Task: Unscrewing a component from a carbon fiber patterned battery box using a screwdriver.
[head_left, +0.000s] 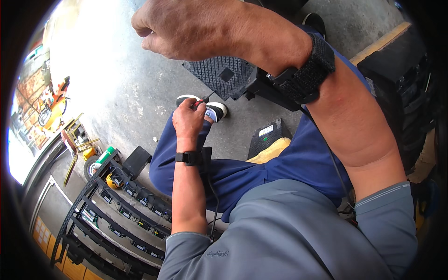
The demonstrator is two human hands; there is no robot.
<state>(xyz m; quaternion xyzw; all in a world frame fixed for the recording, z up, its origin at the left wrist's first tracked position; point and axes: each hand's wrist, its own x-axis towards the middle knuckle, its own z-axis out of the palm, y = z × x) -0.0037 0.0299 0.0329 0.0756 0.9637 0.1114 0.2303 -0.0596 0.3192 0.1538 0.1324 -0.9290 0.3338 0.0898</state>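
My left hand is closed around a red-and-black handled screwdriver. Its thin shaft points toward a black textured panel with a dark square in its middle. Above the panel, my right hand is raised with its fingers curled; whatever it may hold is hidden. The right forearm covers part of the panel. Each wrist wears a black strap, and a dark box-shaped device sits beside the right one.
A dark labelled plate and a yellow pad lie between my legs. At the left stands a black metal rack with several small devices, near a chair. Black cases and a wooden strip are at the right.
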